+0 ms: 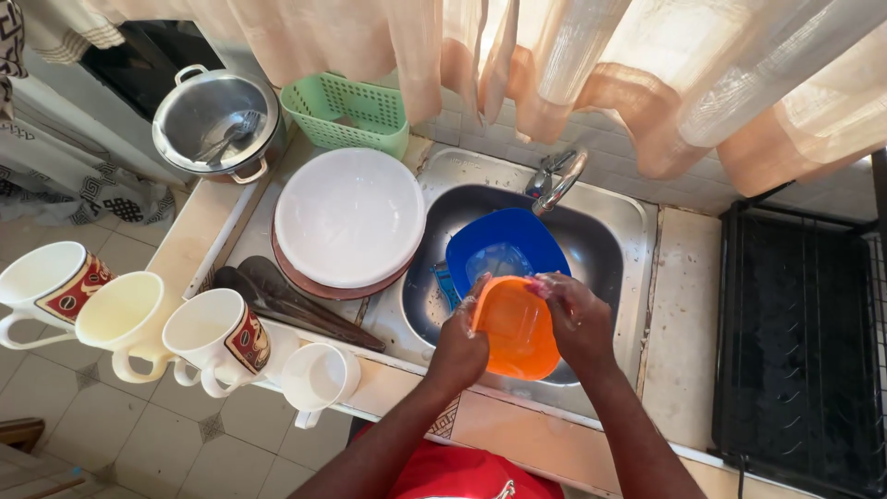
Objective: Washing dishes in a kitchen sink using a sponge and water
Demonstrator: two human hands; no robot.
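Over the steel sink (605, 236) I hold an orange plastic bowl (517, 328) tilted on its side. My left hand (460, 342) grips its left rim with soapy fingers. My right hand (575, 319) holds the right rim, suds on the fingertips. Just behind the orange bowl a blue plastic container (506, 248) sits in the sink basin under the tap (557, 183).
A large white plate (349, 217) lies on a brown one on the draining board, with dark spoons (286, 300) beside it. Several mugs (217, 337) stand along the counter edge. A steel pot (217, 125) and green basket (349, 113) sit behind. A black rack (799, 351) is at right.
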